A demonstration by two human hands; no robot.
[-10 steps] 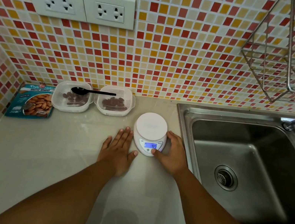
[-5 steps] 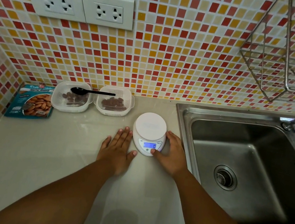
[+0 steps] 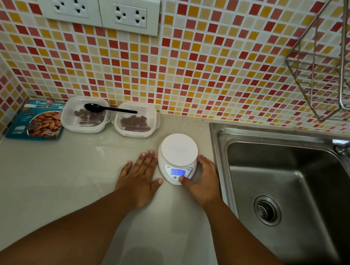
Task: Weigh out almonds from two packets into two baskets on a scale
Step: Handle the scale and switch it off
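Step in hand: zeroing small white round digital scale, bare, display at 0. Right hand cupping scale, thumb on button; left hand flat on tabletop. Next: place clear plastic baskets of almonds, far left.

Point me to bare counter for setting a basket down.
Free: counter left of the left hand, in front of the almond packet; also the strip between the baskets and the scale. Crowded: back-left corner, and round the scale, where the right hand sits.

The scale reads 0; the right hand cups it, thumb on its front, and the left hand lies flat just left of it.
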